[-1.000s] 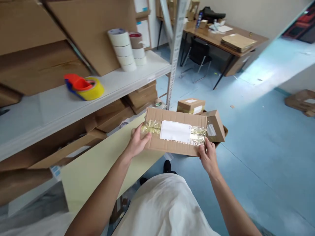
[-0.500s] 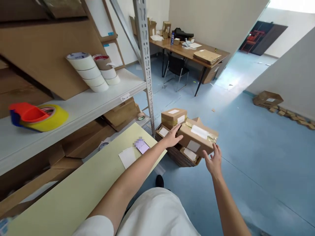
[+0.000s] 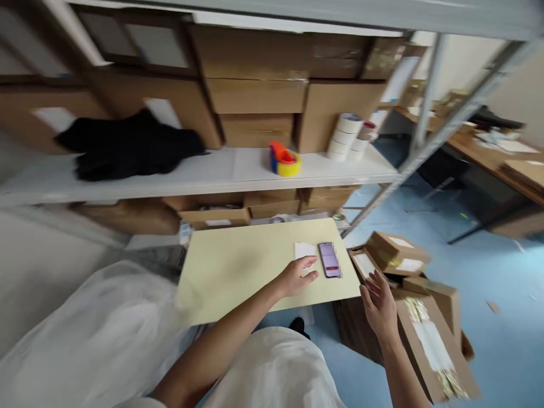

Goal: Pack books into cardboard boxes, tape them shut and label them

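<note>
My left hand (image 3: 297,276) is over the pale yellow tabletop (image 3: 238,266), fingers apart and holding nothing. Just beyond it lie a white sheet of paper (image 3: 302,249) and a phone (image 3: 328,259) with a lit screen. Past the table's right edge, my right hand (image 3: 379,303) hangs with its fingers apart and nothing in them. Beside that hand, a taped cardboard box (image 3: 431,334) with a white label rests tilted on a pile. Another labelled box (image 3: 399,252) sits further back on the pile, above a large carton (image 3: 357,328).
A grey metal shelf (image 3: 204,190) runs behind the table. On it are a tape dispenser (image 3: 285,160) with yellow tape, stacked white tape rolls (image 3: 342,137), black cloth (image 3: 136,144) and cardboard boxes. A clear plastic bag (image 3: 97,340) bulges at left. A wooden desk (image 3: 488,150) stands at right.
My view has swung left to the table and shelf. Both hands have come away from the taped box, which now lies tilted on the pile at right.
</note>
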Tool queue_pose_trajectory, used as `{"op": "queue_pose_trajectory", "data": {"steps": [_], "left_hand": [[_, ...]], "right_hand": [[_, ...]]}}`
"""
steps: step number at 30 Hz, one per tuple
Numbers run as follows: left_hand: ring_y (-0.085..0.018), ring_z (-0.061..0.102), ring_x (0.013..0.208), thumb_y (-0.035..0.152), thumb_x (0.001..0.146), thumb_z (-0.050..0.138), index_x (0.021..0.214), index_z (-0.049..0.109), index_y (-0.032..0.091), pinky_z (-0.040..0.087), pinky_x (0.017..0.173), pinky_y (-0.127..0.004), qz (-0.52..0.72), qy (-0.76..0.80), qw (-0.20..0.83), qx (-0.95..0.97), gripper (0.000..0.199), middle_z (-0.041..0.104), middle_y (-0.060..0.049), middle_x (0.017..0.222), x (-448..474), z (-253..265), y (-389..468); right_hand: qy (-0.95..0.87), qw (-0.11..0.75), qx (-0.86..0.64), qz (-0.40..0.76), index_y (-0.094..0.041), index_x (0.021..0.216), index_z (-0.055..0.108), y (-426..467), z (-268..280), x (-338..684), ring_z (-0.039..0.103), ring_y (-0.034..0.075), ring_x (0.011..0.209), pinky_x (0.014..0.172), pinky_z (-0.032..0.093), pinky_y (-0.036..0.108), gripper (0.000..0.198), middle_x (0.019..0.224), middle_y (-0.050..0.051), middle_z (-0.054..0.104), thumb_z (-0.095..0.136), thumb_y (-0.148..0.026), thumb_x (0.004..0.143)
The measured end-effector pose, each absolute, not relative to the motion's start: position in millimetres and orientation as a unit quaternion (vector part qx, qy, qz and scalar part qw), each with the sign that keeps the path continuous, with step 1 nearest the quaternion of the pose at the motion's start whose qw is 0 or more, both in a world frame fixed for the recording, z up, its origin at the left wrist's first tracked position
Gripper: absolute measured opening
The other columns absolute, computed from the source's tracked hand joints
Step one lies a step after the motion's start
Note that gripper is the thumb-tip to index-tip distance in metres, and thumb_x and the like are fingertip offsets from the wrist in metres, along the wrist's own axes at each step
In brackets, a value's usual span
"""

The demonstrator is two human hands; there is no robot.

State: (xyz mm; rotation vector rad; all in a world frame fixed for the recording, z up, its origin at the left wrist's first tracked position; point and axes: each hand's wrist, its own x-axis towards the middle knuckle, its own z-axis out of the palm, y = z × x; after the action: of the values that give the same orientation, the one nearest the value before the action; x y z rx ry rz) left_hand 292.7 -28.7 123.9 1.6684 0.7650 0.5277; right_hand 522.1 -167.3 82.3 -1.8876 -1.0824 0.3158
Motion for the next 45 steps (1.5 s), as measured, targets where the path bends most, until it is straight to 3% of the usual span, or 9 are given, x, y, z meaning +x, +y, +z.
{"op": "queue_pose_trajectory", "data": {"steps": [4,6,12,18,26,31,35,38,45], "left_hand": [[-0.023,0.061,0.113,0.034,0.086,0.055,0.128,0.051,0.018,0.050,0.095,-0.039,0.349,0.452,0.551,0.608,0.045,0.060,-0.016,0.127,165.3,122.0,-44.4],[-0.022,0.063,0.106,0.037,0.087,0.054,0.124,0.052,0.018,0.052,0.091,-0.038,0.408,0.518,0.503,0.558,0.042,0.063,-0.014,0.120,111.1,118.5,-64.3],[-0.021,0.064,0.096,0.044,0.087,0.052,0.117,0.055,0.018,0.053,0.080,-0.034,0.464,0.654,0.420,0.424,0.040,0.065,-0.013,0.111,5.8,92.2,-153.8],[-0.021,0.065,0.086,0.047,0.084,0.054,0.112,0.057,0.017,0.052,0.078,-0.036,0.512,0.743,0.353,0.247,0.041,0.068,-0.010,0.101,-16.8,64.0,-237.4],[-0.023,0.067,0.092,0.044,0.087,0.051,0.114,0.060,0.021,0.053,0.083,-0.038,0.494,0.837,0.203,0.120,0.037,0.070,-0.009,0.106,19.0,86.3,-306.1],[-0.023,0.067,0.091,0.046,0.087,0.051,0.115,0.060,0.022,0.054,0.068,-0.032,0.462,0.873,0.152,0.047,0.039,0.070,-0.010,0.107,33.5,96.6,-353.7],[-0.022,0.068,0.089,0.043,0.086,0.052,0.115,0.060,0.020,0.053,0.069,-0.032,0.458,0.883,0.103,-0.020,0.038,0.070,-0.011,0.106,34.7,90.1,-392.7],[-0.022,0.068,0.087,0.042,0.084,0.053,0.111,0.061,0.020,0.053,0.068,-0.032,0.452,0.886,0.088,-0.045,0.036,0.071,-0.011,0.105,27.2,78.9,-420.3],[-0.025,0.067,0.093,0.042,0.084,0.052,0.114,0.061,0.020,0.054,0.075,-0.037,0.450,0.886,0.110,-0.024,0.038,0.069,-0.012,0.110,-31.8,50.2,-486.1]], "right_hand": [[-0.537,0.414,-0.691,0.252,-0.018,0.137,0.043,-110.7,107.1,431.3,0.069,0.025,0.091,0.051,0.052,0.026,0.060,0.112,0.017,0.067,0.052,-0.049,0.086],[-0.583,0.387,-0.656,0.284,-0.017,0.130,0.050,-92.6,112.6,380.9,0.069,0.024,0.088,0.045,0.048,0.023,0.054,0.102,0.014,0.070,0.050,-0.049,0.087],[-0.714,0.271,-0.532,0.365,-0.015,0.114,0.062,-81.1,107.5,259.9,0.065,0.018,0.068,0.049,0.049,0.026,0.045,0.082,0.008,0.071,0.049,-0.049,0.088],[-0.810,0.132,-0.409,0.400,-0.017,0.107,0.067,-68.5,100.9,212.2,0.062,0.016,0.058,0.052,0.050,0.027,0.043,0.068,0.004,0.068,0.047,-0.050,0.089],[-0.885,0.023,-0.190,0.425,-0.021,0.104,0.069,-41.5,86.5,130.5,0.063,0.018,0.061,0.062,0.053,0.030,0.039,0.080,0.006,0.073,0.045,-0.047,0.089],[-0.905,-0.003,-0.045,0.424,-0.020,0.107,0.068,-70.5,90.4,72.4,0.065,0.019,0.067,0.070,0.053,0.033,0.038,0.087,0.008,0.073,0.042,-0.042,0.091],[-0.909,-0.056,0.055,0.409,-0.020,0.113,0.066,-114.6,91.2,43.9,0.068,0.022,0.082,0.078,0.053,0.035,0.037,0.098,0.008,0.073,0.042,-0.036,0.090],[-0.914,-0.117,0.119,0.371,-0.022,0.117,0.065,-147.8,87.3,29.9,0.067,0.024,0.093,0.082,0.052,0.038,0.036,0.102,0.007,0.073,0.042,-0.031,0.090],[-0.915,-0.185,0.157,0.322,-0.022,0.118,0.064,-223.9,67.9,-19.0,0.066,0.024,0.094,0.084,0.050,0.038,0.034,0.103,0.008,0.071,0.044,-0.027,0.090]]}}
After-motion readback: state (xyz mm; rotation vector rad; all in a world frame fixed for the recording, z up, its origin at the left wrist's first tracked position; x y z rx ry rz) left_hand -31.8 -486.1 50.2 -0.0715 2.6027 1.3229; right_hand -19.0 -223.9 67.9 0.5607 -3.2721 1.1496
